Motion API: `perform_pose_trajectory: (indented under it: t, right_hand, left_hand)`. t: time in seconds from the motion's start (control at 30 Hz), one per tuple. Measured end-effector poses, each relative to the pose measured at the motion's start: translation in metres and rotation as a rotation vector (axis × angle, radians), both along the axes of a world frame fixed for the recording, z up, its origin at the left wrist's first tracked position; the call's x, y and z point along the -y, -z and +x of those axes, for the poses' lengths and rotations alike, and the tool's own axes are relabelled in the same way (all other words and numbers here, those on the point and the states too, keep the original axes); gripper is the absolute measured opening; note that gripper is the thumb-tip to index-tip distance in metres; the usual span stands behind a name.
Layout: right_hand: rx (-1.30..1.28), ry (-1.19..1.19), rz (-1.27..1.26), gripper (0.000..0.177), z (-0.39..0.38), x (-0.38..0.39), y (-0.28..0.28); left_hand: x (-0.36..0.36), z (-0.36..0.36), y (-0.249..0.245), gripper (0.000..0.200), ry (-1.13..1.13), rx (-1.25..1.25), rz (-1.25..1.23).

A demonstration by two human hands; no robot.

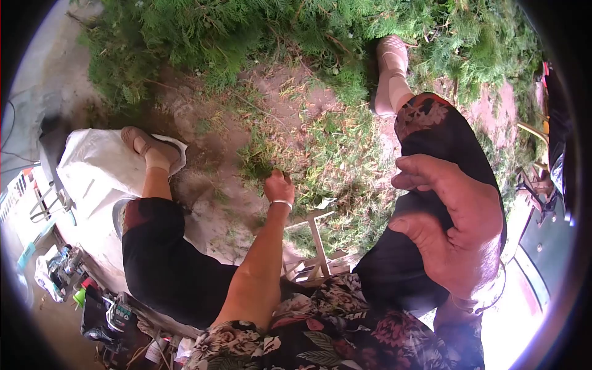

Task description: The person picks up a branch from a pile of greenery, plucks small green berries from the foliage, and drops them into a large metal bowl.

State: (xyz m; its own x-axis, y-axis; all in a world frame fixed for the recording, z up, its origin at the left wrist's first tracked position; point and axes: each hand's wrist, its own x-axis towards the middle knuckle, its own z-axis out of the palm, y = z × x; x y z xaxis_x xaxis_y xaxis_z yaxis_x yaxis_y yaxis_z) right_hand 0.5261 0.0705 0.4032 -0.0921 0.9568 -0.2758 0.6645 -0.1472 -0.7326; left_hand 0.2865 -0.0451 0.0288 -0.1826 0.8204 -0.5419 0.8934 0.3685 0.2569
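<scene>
My left hand (279,187), with a white bangle at its wrist, reaches down over the littered ground. Its fingers are curled closed at a small clump of green sprigs (261,166). My right hand (455,225) is raised close to the camera above my right knee. Its thumb and fingers are bent but apart, with nothing visible between them. Loose green and yellowish clippings (345,160) lie scattered on the soil between my feet.
Leafy evergreen branches (228,37) fill the far side. A white sack (92,163) lies under my left foot. Below me is a wooden frame (319,243). Assorted tools and odds and ends (117,311) sit at lower left; a dark green panel (546,250) stands at right.
</scene>
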Motion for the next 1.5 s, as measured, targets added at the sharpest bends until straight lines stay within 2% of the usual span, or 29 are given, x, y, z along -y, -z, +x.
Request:
perform_pose_trajectory:
  t: [0.03, 0.1, 0.13, 0.2, 0.27, 0.37, 0.4, 0.43, 0.47, 0.5, 0.6, 0.63, 0.67, 0.7, 0.73, 0.8, 0.87, 0.9, 0.93, 1.0, 1.07, 1.1, 1.13, 1.2, 1.27, 1.33, 1.4, 1.43, 1.5]
  right_hand:
    - [0.005, -0.034, -0.004, 0.048, 0.000, -0.001, 0.000]
    - [0.008, -0.067, -0.001, 0.048, 0.000, -0.005, 0.000]
    - [0.027, -0.068, 0.003, 0.047, -0.001, -0.006, 0.000]
    - [0.045, -0.069, 0.012, 0.045, -0.003, -0.007, 0.000]
    - [-0.013, -0.049, 0.060, 0.042, -0.007, -0.006, 0.003]
    - [-0.028, -0.071, 0.064, 0.029, -0.012, -0.009, 0.004]
    - [-0.014, -0.085, 0.039, 0.021, -0.013, -0.010, 0.003]
    - [-0.023, -0.072, 0.049, 0.019, -0.014, -0.009, 0.006]
    - [-0.031, -0.082, 0.067, 0.019, -0.014, -0.009, 0.007]
    - [0.025, -0.114, 0.094, 0.019, -0.014, -0.009, 0.008]
    - [0.021, -0.124, 0.056, 0.020, -0.013, -0.007, 0.009]
    - [0.018, -0.109, 0.052, 0.020, -0.013, -0.006, 0.009]
    - [0.019, -0.092, 0.051, 0.021, -0.012, -0.006, 0.008]
    - [0.021, -0.084, 0.022, 0.023, -0.010, -0.006, 0.008]
    - [0.021, -0.087, 0.016, 0.023, -0.009, -0.005, 0.009]
    - [0.028, -0.072, 0.055, 0.025, -0.008, -0.004, 0.011]
    - [0.026, -0.066, 0.037, 0.026, -0.008, -0.003, 0.011]
    - [0.018, -0.053, 0.026, 0.026, -0.008, -0.004, 0.011]
    - [0.025, -0.050, 0.026, 0.026, -0.008, -0.005, 0.010]
    - [0.041, -0.051, 0.050, 0.026, -0.007, -0.004, 0.008]
    - [0.069, -0.044, 0.073, 0.027, -0.005, -0.004, 0.011]
    - [0.069, -0.041, 0.096, 0.028, -0.004, -0.004, 0.011]
    - [0.067, -0.042, 0.119, 0.029, -0.002, -0.004, 0.011]
    - [0.080, -0.059, 0.088, 0.032, -0.001, -0.004, 0.006]
    - [0.071, -0.089, 0.091, 0.036, 0.003, -0.004, 0.005]
    - [0.102, -0.123, 0.030, 0.043, 0.006, -0.003, 0.002]
    - [0.129, -0.115, -0.031, 0.046, 0.007, -0.007, -0.002]
    - [0.139, -0.107, -0.048, 0.047, 0.007, -0.007, -0.003]
    - [0.108, -0.093, -0.029, 0.047, 0.009, -0.006, -0.002]
  left_hand:
    - [0.005, -0.005, 0.018, 0.019, 0.104, -0.044, 0.011]
    - [0.011, -0.024, 0.053, 0.017, -0.115, 0.228, 0.004]
    - [-0.003, -0.023, 0.039, 0.016, -0.229, 0.357, 0.004]
    - [-0.038, -0.018, -0.003, 0.014, 0.001, 0.186, 0.119]
    - [-0.073, -0.045, -0.004, 0.008, 0.231, -0.049, 0.366]
    - [-0.148, -0.087, -0.110, 0.008, -0.403, 0.486, 0.438]
    - [-0.163, -0.118, -0.148, 0.014, -0.298, 0.370, 0.527]
    - [-0.170, -0.130, -0.216, 0.021, -0.385, 0.358, 0.449]
    - [-0.169, -0.151, -0.250, 0.024, -0.572, 0.361, 0.579]
    - [-0.157, -0.200, -0.270, 0.023, -0.400, 0.198, 0.768]
    - [-0.090, -0.327, -0.341, 0.019, -0.421, -0.158, 0.809]
    - [-0.058, -0.377, -0.353, 0.017, -0.222, -0.463, 0.729]
    - [-0.026, -0.424, -0.364, 0.017, 0.163, -0.852, 0.486]
    - [-0.005, -0.456, -0.371, 0.021, 0.112, -0.862, 0.110]
    - [0.007, -0.429, -0.381, 0.021, -0.071, -0.929, 0.038]
    - [-0.005, -0.377, -0.394, 0.032, -0.055, -1.069, 0.143]
    - [-0.042, -0.341, -0.383, 0.041, -0.021, -0.787, 0.446]
    - [-0.066, -0.319, -0.362, 0.048, -0.219, -0.355, 0.556]
    - [-0.096, -0.272, -0.349, 0.048, -0.139, -0.319, 0.475]
    - [-0.132, -0.203, -0.275, 0.047, -0.027, 0.032, 0.527]
    - [-0.161, -0.130, -0.219, 0.057, 0.038, 0.143, 0.186]
    - [-0.154, -0.123, -0.146, 0.059, -0.082, 0.209, 0.187]
    - [-0.150, -0.114, -0.099, 0.069, -0.095, 0.198, -0.049]
    - [-0.096, -0.081, 0.006, 0.078, -0.003, -0.392, 0.257]
    - [-0.038, -0.037, 0.062, 0.083, -0.250, -0.282, 0.308]
    - [0.049, 0.072, 0.051, 0.077, -0.779, 0.857, 0.454]
    - [0.114, 0.140, 0.041, 0.074, -0.824, 0.910, 0.324]
    - [0.130, 0.165, 0.019, 0.075, -0.018, 0.445, 0.567]
    - [0.100, 0.172, -0.017, 0.077, 0.755, 0.213, 0.499]
